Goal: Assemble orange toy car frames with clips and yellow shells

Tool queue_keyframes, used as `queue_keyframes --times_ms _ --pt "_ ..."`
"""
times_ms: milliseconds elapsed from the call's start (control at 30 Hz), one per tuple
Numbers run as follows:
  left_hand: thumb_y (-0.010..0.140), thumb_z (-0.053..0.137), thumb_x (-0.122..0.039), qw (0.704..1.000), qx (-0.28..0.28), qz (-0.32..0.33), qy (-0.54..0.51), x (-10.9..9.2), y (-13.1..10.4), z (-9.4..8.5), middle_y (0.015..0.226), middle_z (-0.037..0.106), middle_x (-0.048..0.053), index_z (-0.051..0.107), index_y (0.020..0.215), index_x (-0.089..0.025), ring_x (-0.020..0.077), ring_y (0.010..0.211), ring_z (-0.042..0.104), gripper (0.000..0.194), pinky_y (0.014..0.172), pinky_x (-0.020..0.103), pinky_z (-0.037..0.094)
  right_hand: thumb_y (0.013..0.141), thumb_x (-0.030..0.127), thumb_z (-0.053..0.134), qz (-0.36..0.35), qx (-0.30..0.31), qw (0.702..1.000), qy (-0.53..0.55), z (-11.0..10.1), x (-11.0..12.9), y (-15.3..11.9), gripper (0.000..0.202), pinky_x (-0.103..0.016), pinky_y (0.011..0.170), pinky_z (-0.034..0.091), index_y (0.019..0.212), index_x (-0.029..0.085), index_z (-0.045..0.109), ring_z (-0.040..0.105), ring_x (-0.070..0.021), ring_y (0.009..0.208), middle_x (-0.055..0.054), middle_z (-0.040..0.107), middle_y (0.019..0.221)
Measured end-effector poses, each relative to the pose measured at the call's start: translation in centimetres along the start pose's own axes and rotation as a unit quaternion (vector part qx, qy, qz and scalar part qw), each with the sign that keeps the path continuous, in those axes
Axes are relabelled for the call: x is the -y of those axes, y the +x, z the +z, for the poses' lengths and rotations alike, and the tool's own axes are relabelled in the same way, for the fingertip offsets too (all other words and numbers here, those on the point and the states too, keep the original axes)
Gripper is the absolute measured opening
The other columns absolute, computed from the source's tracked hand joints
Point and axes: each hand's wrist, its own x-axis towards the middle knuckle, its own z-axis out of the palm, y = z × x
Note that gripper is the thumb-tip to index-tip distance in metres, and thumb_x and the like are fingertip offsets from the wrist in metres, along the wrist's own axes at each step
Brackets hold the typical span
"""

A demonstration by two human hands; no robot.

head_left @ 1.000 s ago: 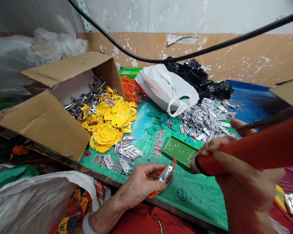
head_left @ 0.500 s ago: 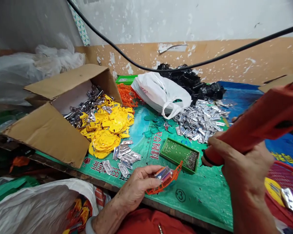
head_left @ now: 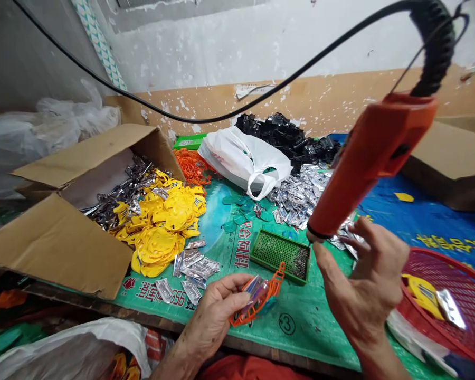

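My left hand grips an orange openwork plastic part, with a shiny silvery piece lying in it under the fingers and thumb. A bit of teal plastic shows behind the orange part. My right hand is raised on the right, fingers apart and holding nothing. Just above it, a red power screwdriver hangs tilted from a black coiled cord, its black nose close to my thumb. Between the hands lies a green perforated tray with small screws gathered at its right end.
A cardboard box on the left spills yellow parts. Silvery plates lie before it. Farther back are a white plastic bag, black parts and more silver plates. At right stands a red mesh basket.
My right hand has let go of the screwdriver, its fingers now spread below it. The screwdriver stands more upright. My view has turned right, and the left hand still holds the orange part.
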Motion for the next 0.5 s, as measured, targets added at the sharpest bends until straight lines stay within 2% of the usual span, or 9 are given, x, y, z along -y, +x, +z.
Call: queue_keyframes --times_ms 67,167,267,367,433,500 --pt "0.066 0.077 -0.023 1.000 -0.004 -0.004 -0.011 0.1 0.1 0.0 0.089 0.074 0.006 0.073 0.093 -0.016 0.0146 0.076 0.065 0.028 0.073 0.024 0.050 0.076 0.023 0.069 0.025 0.045 0.998 0.024 -0.2 0.0 -0.9 0.048 -0.043 0.084 0.050 0.122 0.025 0.054 0.054 -0.0246 0.104 -0.008 0.053 0.115" --pt "0.067 0.077 -0.020 0.999 -0.009 -0.016 -0.046 0.1 0.3 0.1 0.088 0.074 0.007 0.073 0.092 -0.014 0.0153 0.076 0.066 0.026 0.074 0.026 0.050 0.081 0.033 0.064 0.131 0.177 0.972 0.083 -0.5 0.0 -1.7 0.025 -0.035 0.072 0.054 0.104 0.023 0.062 0.062 -0.0183 0.083 -0.005 0.060 0.103" --pt "0.066 0.077 -0.017 0.995 -0.014 -0.022 -0.098 0.2 0.5 0.1 0.085 0.073 0.008 0.072 0.091 -0.011 0.0157 0.073 0.066 0.026 0.071 0.026 0.051 0.079 0.041 0.063 0.231 0.251 0.933 0.111 -0.6 0.0 -2.6 0.027 -0.031 0.069 0.055 0.098 0.022 0.065 0.064 -0.0183 0.081 -0.005 0.065 0.095" --pt "0.068 0.073 -0.012 0.984 -0.013 -0.037 -0.176 0.3 1.0 0.0 0.078 0.072 0.005 0.070 0.092 -0.011 0.0132 0.064 0.064 0.024 0.065 0.024 0.051 0.077 0.041 0.065 0.299 0.259 0.908 0.140 -0.8 -0.1 -4.2 0.034 -0.028 0.069 0.055 0.103 0.020 0.066 0.066 -0.0180 0.079 -0.006 0.068 0.087" --pt "0.071 0.068 -0.009 0.970 -0.015 -0.060 -0.233 0.3 1.4 0.1 0.074 0.070 0.003 0.069 0.092 -0.012 0.0102 0.057 0.061 0.021 0.057 0.020 0.048 0.077 0.039 0.065 0.325 0.225 0.904 0.160 -1.0 -0.1 -5.8 0.036 -0.024 0.061 0.054 0.106 0.019 0.066 0.064 -0.0153 0.069 -0.004 0.067 0.080" --pt "0.074 0.062 -0.005 0.958 -0.015 -0.083 -0.275 0.4 1.9 0.4 0.071 0.069 0.002 0.068 0.090 -0.011 0.0089 0.054 0.059 0.017 0.052 0.018 0.046 0.079 0.034 0.064 0.317 0.168 0.919 0.163 -1.3 0.0 -7.4 0.035 -0.020 0.052 0.050 0.111 0.020 0.064 0.059 -0.0114 0.058 0.000 0.063 0.072"
